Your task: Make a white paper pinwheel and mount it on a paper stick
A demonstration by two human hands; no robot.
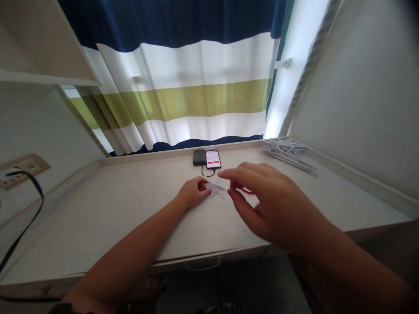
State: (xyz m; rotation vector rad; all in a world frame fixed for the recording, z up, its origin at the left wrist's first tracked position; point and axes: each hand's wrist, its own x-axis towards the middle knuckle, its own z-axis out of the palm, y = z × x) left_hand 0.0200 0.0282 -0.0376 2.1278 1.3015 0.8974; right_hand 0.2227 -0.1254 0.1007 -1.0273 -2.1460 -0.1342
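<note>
On a pale desk (108,226) under a striped curtain (209,100), between white walls (360,100), the left hand (192,192) pinches a folded paper (217,190) near the middle, just in front of a phone (213,160). The right hand (268,198) hovers beside it, thumb and forefinger parted, gripping nothing visible; a paper pile (286,152) lies at the far right corner.

white desk (131,209) | dark box (199,158) | lit phone (213,159) | black cable (210,175) | paper pile (284,152), back right
</note>
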